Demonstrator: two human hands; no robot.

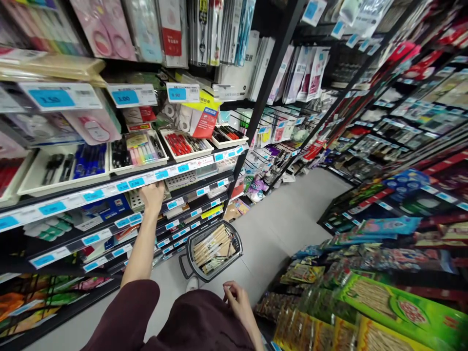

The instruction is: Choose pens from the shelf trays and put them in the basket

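Note:
My left hand [152, 195] reaches into the shelf level just below the pen trays. Its fingers are hidden past the shelf edge, close to white boxes with dark round dots [136, 202] and a grey perforated box [182, 180]. What it touches cannot be made out. In front of my body hangs my right hand [237, 298], fingers loosely bent and partly apart, with nothing visible in it. Above the left hand, white trays hold blue pens [89, 161], pastel markers [146, 148] and red pens [179, 144].
A grey basket [239, 248] with packs of wooden-looking sticks stands on the floor [272, 236] by my feet. Lower shelves with blue price tags [95, 237] line the left. Packaged snacks [395, 302] crowd the right side. A black post [261, 92] divides the left shelving.

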